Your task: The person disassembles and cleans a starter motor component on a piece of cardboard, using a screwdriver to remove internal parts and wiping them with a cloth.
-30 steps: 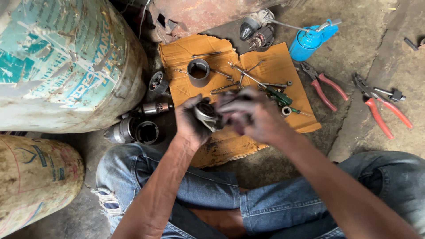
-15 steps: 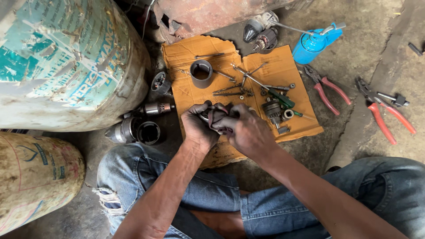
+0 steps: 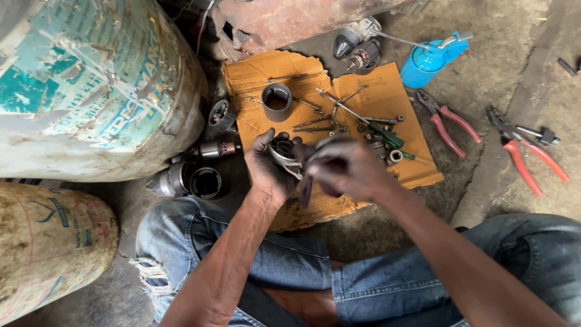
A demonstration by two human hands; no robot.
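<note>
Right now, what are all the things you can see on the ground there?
Cardboard sheet: one, orange-brown, middle of the floor.
Metal ring: one, grey, on the cardboard's left part.
Screwdriver: one, green handle, on the cardboard.
Pliers: one pair, red handles, right of the cardboard.
Second pliers: one pair, red handles, far right.
Oil can: one, blue, top right.
Motor housing: one, grey, left of the cardboard.
Big drum: one, white and teal, top left.
Left hand: holds a round metal part.
Right hand: touching that part, blurred.
</note>
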